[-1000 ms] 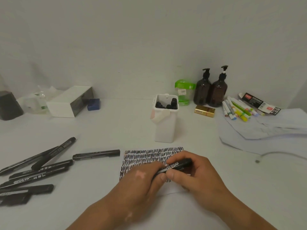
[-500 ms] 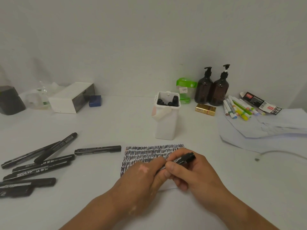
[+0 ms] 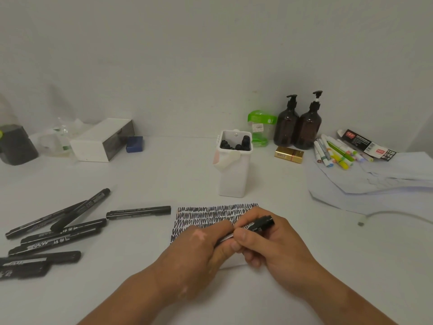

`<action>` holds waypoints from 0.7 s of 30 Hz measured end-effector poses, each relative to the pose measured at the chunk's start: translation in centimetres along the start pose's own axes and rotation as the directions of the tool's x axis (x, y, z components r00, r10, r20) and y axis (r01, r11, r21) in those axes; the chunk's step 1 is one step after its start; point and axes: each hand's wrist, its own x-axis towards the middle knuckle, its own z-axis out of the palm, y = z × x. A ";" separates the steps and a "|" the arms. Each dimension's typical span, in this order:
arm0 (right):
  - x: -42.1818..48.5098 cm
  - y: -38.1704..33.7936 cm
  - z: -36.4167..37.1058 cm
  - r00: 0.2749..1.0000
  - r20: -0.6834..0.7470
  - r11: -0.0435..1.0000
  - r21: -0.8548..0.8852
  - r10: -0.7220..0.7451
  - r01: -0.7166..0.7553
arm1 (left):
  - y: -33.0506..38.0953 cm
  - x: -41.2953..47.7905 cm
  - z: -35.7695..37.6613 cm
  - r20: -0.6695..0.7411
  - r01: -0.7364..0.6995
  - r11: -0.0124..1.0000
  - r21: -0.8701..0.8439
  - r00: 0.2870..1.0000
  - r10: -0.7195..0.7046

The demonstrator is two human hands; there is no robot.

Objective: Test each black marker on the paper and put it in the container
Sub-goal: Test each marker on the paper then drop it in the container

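Observation:
A black marker (image 3: 259, 224) lies across both hands above the paper (image 3: 210, 213), which is covered with rows of black scribble. My right hand (image 3: 269, 245) pinches the marker's barrel; its far end sticks out past the thumb. My left hand (image 3: 199, 249) grips the near end, which is hidden inside the fingers. Behind the paper stands the white container (image 3: 234, 177) with several black markers upright in it. Several more black markers (image 3: 58, 228) lie loose on the table at the left; one (image 3: 138, 211) lies just left of the paper.
At the back right are two brown pump bottles (image 3: 297, 127), a green-lidded jar (image 3: 261, 127), a gold box (image 3: 288, 155), coloured pens (image 3: 337, 153) and loose sheets (image 3: 375, 181). At the back left sit a white box (image 3: 100, 140) and a dark container (image 3: 16, 146).
The two hands have stayed together on the marker, whose far end has tilted up a little. The view has shifted slightly; the loose markers have not moved.

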 end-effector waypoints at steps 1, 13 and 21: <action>0.0 0.0 -0.1 1.000 0.003 1.000 0.003 -0.010 0.010 | 0.0 0.0 -0.1 0.004 0.001 1.000 -0.006 1.000 -0.001; 1.1 0.0 -3.3 0.930 -0.367 0.983 0.168 -0.001 0.067 | -3.1 -0.4 0.1 -0.209 0.132 0.974 0.182 0.973 -0.093; 1.0 1.3 -3.1 0.974 -0.176 0.989 -0.007 0.141 -0.145 | -3.1 -0.5 0.7 -0.016 0.251 0.920 0.300 0.966 -0.258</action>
